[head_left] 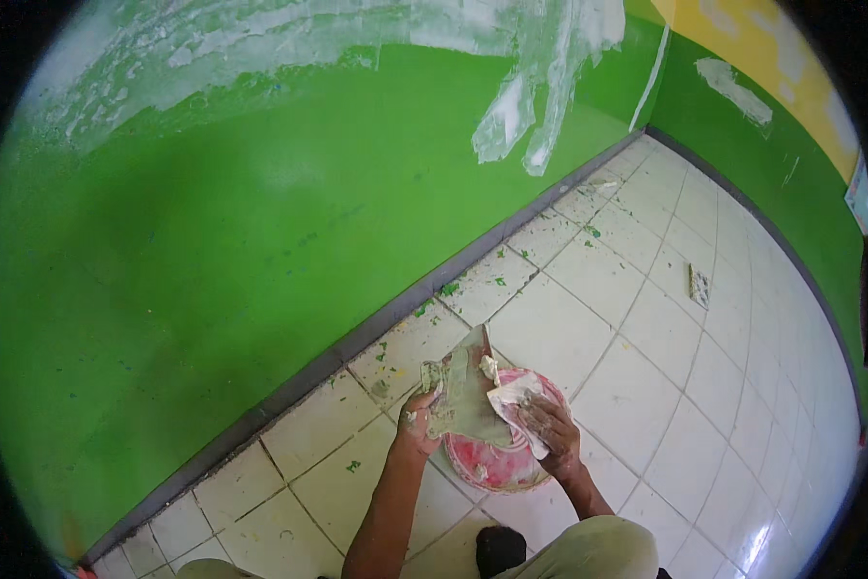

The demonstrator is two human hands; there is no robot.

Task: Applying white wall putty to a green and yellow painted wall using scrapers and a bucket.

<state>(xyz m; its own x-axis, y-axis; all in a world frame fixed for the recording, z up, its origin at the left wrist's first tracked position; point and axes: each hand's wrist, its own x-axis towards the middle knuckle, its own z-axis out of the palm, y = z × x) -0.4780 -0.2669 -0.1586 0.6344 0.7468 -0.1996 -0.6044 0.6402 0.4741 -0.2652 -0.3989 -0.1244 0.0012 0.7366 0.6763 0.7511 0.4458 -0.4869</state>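
Note:
My left hand is closed on the edge of a flat, grey-green board smeared with putty. A lump of pale putty sits at the board's right edge. My right hand, fingers coated in putty, presses a whitish flat piece against the board's right side; whether it is a spreader or a cloth I cannot tell. Below both hands stands a round red-pink tub with white smears, partly hidden by the board and my right hand.
A green wall with white putty patches rises on the left above a grey skirting. Green paint flakes lie along the tiled floor beside it. Farther right lies a small speckled block. My dark shoe is near the tub.

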